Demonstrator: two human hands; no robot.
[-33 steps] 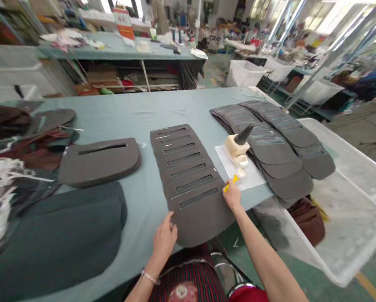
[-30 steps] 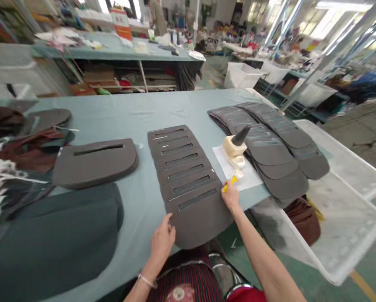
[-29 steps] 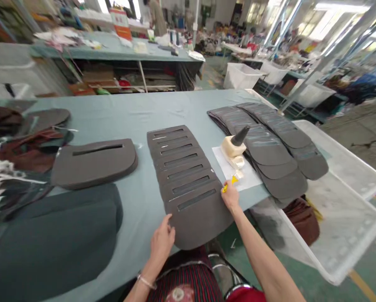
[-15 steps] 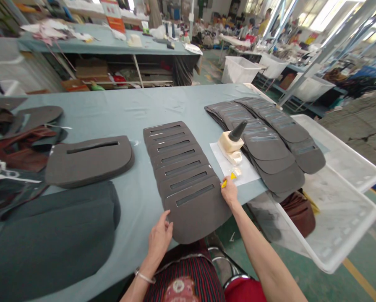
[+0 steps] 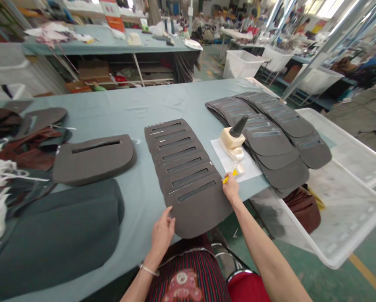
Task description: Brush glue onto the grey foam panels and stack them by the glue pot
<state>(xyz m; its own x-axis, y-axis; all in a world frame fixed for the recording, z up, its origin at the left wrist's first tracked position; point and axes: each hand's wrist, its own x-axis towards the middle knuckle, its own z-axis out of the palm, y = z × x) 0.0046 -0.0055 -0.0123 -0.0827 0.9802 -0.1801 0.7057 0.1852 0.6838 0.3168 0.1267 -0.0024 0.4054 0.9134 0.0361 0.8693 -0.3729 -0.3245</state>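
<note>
Dark grey slotted panels (image 5: 200, 214) lie overlapped in a row down the middle of the table, each showing a long slot. At the lower left edge of the front panel, my left hand (image 5: 163, 230) rests its fingertips, fingers apart and loosely bent. My right hand (image 5: 231, 191) is closed around a yellow-handled brush (image 5: 226, 179) at the right edge of the row. The brush's pale bristles point away over a white sheet (image 5: 254, 167). On that sheet stands a cream bottle (image 5: 230, 138) with a black cone nozzle.
More fanned slotted panels (image 5: 270, 142) lie at the right. To the left are a stack of slotted pieces (image 5: 93, 161), a dark green folded piece (image 5: 65, 235) and brown straps (image 5: 33, 144). White plastic bins (image 5: 342, 226) stand beyond the right table edge. Another table (image 5: 112, 48) is behind.
The whole view has shifted slightly, with the table's things a little further right in the picture. Both hands keep nearly the same places against the panels, the brush still in the right one.
</note>
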